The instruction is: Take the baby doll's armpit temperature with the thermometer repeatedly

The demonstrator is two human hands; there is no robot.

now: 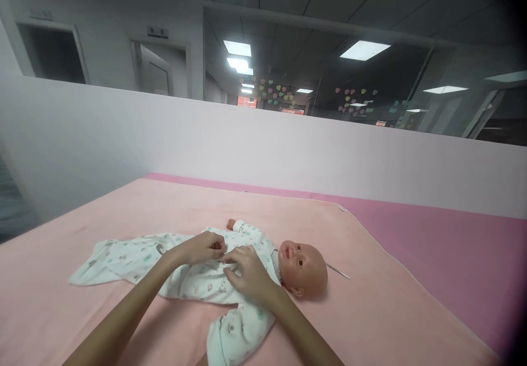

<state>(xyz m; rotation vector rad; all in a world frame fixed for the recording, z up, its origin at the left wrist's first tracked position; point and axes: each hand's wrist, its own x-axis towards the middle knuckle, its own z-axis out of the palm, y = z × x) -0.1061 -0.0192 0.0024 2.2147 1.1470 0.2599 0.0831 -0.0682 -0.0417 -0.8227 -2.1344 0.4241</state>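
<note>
A baby doll lies on its back, its head to the right. It wears a white long baby garment with small printed figures. My left hand is closed in a pinch at the front of the garment, over the doll's chest. Right beside it, my right hand is bent over the same spot, with thumb and fingertips pinching at the cloth. The fingertips of both hands nearly meet, and a bit of white cloth or tie shows between them. What exactly they grip is too small to make out.
A peach-coloured blanket covers the pink mat. Behind the doll's head lies a thin light stick. One small doll hand sticks out of the far sleeve. A low white wall runs along the back.
</note>
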